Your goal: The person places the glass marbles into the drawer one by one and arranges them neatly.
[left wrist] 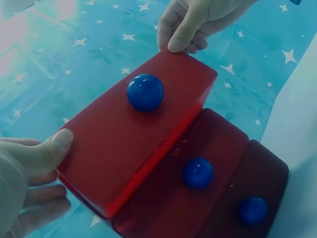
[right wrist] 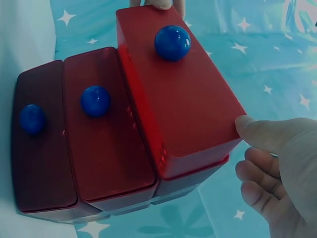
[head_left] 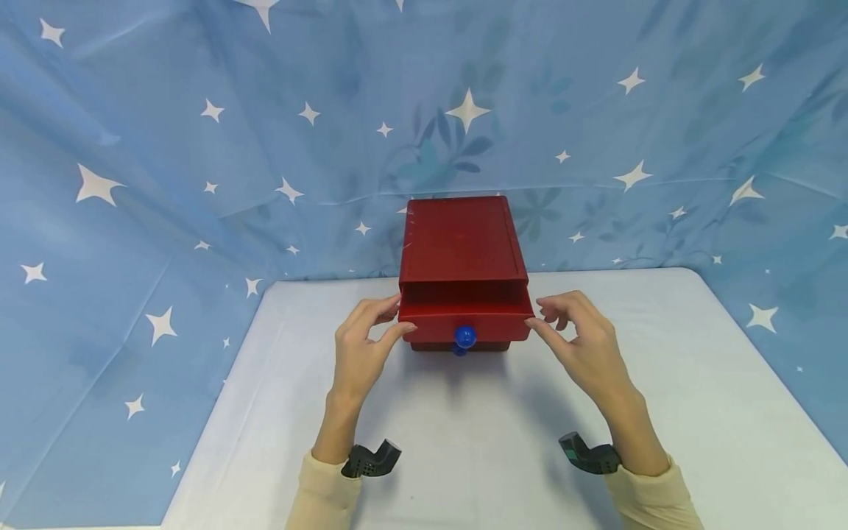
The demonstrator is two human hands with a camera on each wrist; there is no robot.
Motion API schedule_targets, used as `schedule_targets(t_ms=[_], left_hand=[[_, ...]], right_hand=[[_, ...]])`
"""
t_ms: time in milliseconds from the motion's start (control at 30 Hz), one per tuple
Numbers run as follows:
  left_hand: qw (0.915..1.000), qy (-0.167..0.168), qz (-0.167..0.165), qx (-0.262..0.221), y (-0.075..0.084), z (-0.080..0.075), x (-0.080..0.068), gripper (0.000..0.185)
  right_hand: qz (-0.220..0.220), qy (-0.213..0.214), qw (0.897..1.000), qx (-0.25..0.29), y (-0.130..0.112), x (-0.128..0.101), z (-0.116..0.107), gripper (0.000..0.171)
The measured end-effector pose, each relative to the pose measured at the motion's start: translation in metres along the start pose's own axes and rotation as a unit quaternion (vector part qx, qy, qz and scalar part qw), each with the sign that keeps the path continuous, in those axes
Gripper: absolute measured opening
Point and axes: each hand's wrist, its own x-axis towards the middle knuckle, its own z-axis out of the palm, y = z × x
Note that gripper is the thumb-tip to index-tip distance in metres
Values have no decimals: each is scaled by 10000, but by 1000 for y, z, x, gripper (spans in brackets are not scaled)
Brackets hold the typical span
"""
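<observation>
A glossy red drawer cabinet (head_left: 462, 235) stands at the back of the table. Its top drawer (head_left: 430, 327) is pulled partway out, with a round blue knob (head_left: 465, 337) on the front; the part of its inside that shows holds nothing. At the left end of the drawer front my left hand (head_left: 354, 357) grips the corner, thumb on the face. My right hand (head_left: 591, 353) holds the opposite corner the same way, its other fingers bent beside the drawer. In the right wrist view the middle drawer (right wrist: 109, 153) and bottom drawer (right wrist: 44, 168) are closed.
A white cloth covers the table (head_left: 464, 442). Behind and at both sides hangs a blue curtain (head_left: 318, 162) with white stars, close to the cabinet's back. A dark camera (head_left: 374, 460) sits on the left wrist, another camera (head_left: 589, 455) on the right.
</observation>
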Motion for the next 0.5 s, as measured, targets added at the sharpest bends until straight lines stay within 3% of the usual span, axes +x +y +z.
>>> schedule_targets(t_ms=[200, 500], left_hand=[[9987, 350, 374, 25, 0, 1, -3, 24], [9977, 431, 508, -75, -3, 4, -2, 20]], right_hand=[[-344, 126, 9991, 195, 4, 2, 4, 32], [-531, 136, 9983, 212, 6, 5, 8, 27]])
